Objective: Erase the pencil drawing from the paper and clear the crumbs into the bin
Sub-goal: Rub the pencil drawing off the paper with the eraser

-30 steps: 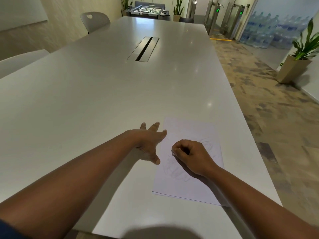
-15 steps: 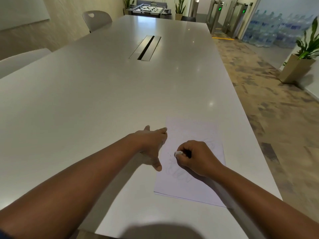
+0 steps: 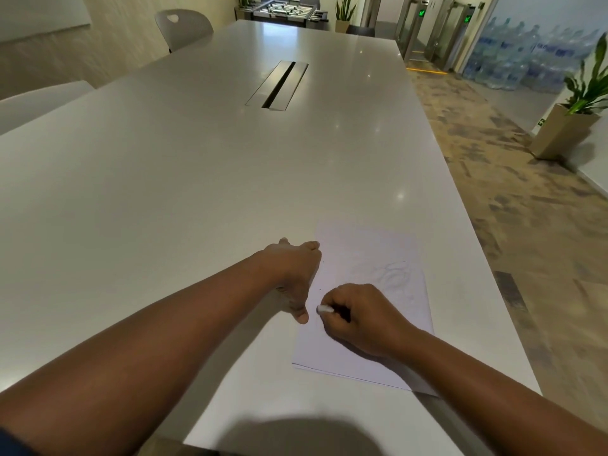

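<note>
Paper (image 3: 371,353), thin flat sheet, under right hand (image 3: 363,319) gripping small white eraser (image 3: 324,310).

Left hand (image 3: 294,278) flat, fingers straight — right hand (image 3: 357,319) curled, pinching.

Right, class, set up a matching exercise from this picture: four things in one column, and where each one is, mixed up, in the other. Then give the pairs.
Things:
1. eraser
2. left hand
3. potted plant
4. cable slot

Places:
A. on the floor by the right wall
B. pressed flat at the left edge of the paper
C. pinched in the right hand
D. set into the middle of the table

Pairs: 1-C, 2-B, 3-A, 4-D
</note>
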Motion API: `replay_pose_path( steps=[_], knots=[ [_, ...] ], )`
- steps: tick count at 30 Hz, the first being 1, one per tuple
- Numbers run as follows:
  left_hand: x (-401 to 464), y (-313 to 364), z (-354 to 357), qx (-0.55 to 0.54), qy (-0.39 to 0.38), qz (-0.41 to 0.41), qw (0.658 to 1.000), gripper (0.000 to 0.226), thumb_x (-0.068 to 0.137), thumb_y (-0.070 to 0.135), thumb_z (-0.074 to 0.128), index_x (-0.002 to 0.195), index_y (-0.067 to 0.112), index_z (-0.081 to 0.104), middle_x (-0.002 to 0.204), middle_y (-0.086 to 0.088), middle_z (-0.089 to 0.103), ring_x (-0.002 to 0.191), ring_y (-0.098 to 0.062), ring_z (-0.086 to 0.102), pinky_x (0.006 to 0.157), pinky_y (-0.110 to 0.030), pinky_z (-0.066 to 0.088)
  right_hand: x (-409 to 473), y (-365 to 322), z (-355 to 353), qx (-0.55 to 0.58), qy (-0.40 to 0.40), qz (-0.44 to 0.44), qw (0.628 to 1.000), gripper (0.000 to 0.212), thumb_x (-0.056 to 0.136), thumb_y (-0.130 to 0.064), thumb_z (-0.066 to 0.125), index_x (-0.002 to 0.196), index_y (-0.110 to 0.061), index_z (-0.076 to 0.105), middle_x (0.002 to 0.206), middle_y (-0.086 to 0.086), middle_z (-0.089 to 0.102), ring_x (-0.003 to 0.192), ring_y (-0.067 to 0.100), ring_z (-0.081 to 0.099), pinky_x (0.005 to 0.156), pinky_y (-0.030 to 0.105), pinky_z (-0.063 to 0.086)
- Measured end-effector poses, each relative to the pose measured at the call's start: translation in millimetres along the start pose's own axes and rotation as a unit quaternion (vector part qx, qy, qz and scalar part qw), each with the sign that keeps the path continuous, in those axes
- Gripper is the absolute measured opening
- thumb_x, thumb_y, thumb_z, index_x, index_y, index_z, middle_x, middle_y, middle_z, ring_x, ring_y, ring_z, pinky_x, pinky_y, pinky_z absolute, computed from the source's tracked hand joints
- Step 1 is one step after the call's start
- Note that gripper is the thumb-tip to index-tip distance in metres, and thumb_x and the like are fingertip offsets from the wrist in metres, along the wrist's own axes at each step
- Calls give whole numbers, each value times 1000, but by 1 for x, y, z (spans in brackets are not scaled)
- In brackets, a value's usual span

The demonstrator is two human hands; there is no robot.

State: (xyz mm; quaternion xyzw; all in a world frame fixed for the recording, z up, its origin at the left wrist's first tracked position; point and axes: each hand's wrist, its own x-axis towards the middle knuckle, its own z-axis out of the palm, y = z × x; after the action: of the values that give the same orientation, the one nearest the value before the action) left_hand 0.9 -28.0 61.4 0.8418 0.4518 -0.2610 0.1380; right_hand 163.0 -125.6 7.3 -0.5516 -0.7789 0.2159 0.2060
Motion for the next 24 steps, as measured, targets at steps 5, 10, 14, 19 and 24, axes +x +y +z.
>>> replay_pose_path(
  steps=[5,10,14,19,24],
  knots=[
    [-3,2,0,-7,3,-4,1000,116,65,53,92,151,10,27,168,17,0,152,-44,15,107,-45,45,6,12,-1,-7,78,42,996,36,101,-29,60,70,-11,62,63,4,63,61,18,59,62,44,52],
    [-3,2,0,0,-4,-5,1000,113,64,52,93,147,10,31,167,16,3,150,-44,19,105,-47,47,7,10,-1,10,51,39,998,34,101,-33,61,74,-13,67,66,3,67,64,17,63,63,42,53],
    [-3,2,-1,-4,-3,-2,1000,115,64,54,92,150,11,29,168,18,-6,152,-45,14,107,-46,45,5,2,3,28,28,15,999,34,100,-30,63,71,-14,65,63,0,64,61,16,60,62,42,52],
    [0,2,-2,7,-10,-2,1000,111,62,55,93,146,10,34,168,16,-3,149,-46,21,106,-48,46,11,5,3,33,36,29,998,36,100,-37,59,77,-12,69,69,3,69,65,18,64,66,46,55],
    [0,2,-1,1,-8,-2,1000,114,62,54,93,147,10,33,167,16,0,150,-44,20,107,-47,45,6,-1,5,35,4,-8,999,38,100,-32,61,68,-12,61,61,4,60,58,20,57,59,44,49]
  ],
)
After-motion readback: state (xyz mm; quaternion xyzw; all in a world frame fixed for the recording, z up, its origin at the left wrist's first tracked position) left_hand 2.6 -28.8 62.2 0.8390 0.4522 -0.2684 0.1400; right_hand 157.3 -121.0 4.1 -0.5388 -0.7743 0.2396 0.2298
